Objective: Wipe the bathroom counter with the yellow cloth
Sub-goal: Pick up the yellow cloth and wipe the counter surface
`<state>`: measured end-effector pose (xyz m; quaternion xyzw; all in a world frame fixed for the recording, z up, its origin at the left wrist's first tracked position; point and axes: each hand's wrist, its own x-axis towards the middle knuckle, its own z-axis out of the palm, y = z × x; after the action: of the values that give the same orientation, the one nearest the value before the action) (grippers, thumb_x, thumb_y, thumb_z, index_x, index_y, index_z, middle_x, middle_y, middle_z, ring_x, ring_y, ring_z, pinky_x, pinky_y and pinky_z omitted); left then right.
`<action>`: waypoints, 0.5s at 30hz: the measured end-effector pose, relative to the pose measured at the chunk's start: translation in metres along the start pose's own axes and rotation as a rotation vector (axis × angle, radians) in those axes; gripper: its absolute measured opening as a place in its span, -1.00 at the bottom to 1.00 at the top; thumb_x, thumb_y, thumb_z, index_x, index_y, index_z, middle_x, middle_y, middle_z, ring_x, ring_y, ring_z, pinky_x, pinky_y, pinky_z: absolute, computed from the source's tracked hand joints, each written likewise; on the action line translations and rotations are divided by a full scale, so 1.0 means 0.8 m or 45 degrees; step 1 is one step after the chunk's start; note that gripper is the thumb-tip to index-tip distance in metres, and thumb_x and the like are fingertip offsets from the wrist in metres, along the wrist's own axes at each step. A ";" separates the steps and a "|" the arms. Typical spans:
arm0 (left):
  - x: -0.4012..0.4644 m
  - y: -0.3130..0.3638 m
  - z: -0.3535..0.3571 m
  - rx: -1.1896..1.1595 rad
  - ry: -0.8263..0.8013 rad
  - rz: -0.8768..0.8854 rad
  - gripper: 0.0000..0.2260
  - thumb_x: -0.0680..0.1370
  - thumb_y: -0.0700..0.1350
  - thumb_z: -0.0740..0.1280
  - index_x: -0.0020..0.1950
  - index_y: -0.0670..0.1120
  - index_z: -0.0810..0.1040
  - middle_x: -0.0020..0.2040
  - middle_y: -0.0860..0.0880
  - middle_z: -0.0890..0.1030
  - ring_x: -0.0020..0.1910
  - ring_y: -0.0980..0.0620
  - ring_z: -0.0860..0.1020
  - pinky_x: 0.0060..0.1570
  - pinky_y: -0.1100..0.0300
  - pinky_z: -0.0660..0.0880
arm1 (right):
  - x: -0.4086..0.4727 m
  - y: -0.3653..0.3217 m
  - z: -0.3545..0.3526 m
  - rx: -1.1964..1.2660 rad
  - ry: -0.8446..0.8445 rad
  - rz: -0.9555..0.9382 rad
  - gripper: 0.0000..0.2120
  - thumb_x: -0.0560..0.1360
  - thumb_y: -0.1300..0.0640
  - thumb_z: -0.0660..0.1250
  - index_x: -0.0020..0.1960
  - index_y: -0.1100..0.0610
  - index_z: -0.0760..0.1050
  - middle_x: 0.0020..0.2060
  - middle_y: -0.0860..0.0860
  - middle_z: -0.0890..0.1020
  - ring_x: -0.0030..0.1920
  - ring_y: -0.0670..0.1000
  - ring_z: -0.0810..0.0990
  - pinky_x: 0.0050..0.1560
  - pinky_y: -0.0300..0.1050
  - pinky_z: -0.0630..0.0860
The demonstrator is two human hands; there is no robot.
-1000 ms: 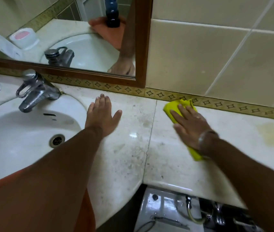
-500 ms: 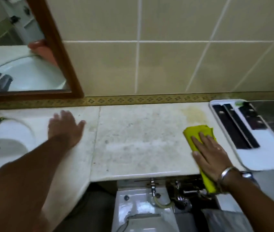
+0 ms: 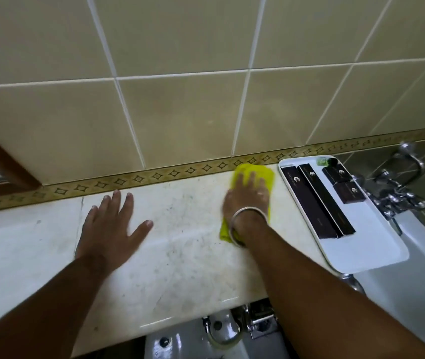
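Note:
The yellow cloth [image 3: 263, 173] lies flat on the pale marble counter [image 3: 188, 255], up against the patterned tile border at the back. My right hand [image 3: 247, 198], with a metal bangle at the wrist, presses down on the cloth and covers its middle. Yellow shows beyond my fingertips and below my wrist. My left hand [image 3: 112, 229] rests flat on the counter to the left, fingers spread, holding nothing.
A white tray [image 3: 361, 250] with several dark boxes sits at the counter's right end, close to the cloth. Chrome taps [image 3: 398, 195] and a white tub lie beyond it. A mirror's wooden frame [image 3: 1, 164] is at far left. A toilet tank and pipes sit below the counter's front edge.
My right hand has slid the cloth from the counter's front edge back to the wall border. My left hand moved right along the counter, and the view has shifted right, away from the sink.

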<state>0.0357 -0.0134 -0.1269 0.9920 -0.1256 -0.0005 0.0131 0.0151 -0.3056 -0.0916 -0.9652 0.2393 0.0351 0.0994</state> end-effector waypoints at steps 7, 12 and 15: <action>-0.005 0.003 -0.013 -0.025 -0.035 0.011 -0.18 0.49 0.46 -0.19 0.60 -0.02 0.11 0.61 -0.14 0.11 0.58 -0.16 0.09 0.51 -0.14 0.04 | -0.147 0.096 0.011 -0.083 -0.036 -0.749 -0.44 0.52 -0.09 0.07 0.50 -0.02 0.25 0.49 0.10 0.31 0.45 0.21 0.32 0.38 0.11 0.35; -0.005 0.004 -0.013 -0.033 -0.039 0.004 -0.18 0.49 0.46 -0.18 0.60 -0.01 0.11 0.61 -0.14 0.10 0.58 -0.16 0.09 0.51 -0.14 0.05 | -0.023 0.065 -0.007 0.022 0.011 0.140 -0.39 0.57 -0.07 -0.01 0.57 0.08 -0.04 0.58 0.12 -0.02 0.55 0.18 -0.06 0.53 0.13 -0.03; -0.005 0.003 -0.014 -0.054 -0.044 -0.007 -0.17 0.48 0.47 -0.19 0.60 0.00 0.09 0.62 -0.12 0.06 0.59 -0.15 0.06 0.52 -0.12 0.02 | 0.017 -0.013 0.002 0.018 -0.030 0.116 -0.35 0.57 -0.09 0.00 0.57 0.15 -0.08 0.56 0.21 -0.04 0.55 0.22 -0.08 0.53 0.15 -0.08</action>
<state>0.0309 -0.0146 -0.1160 0.9917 -0.1230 -0.0202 0.0319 0.0317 -0.3022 -0.0929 -0.9521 0.2822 0.0491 0.1073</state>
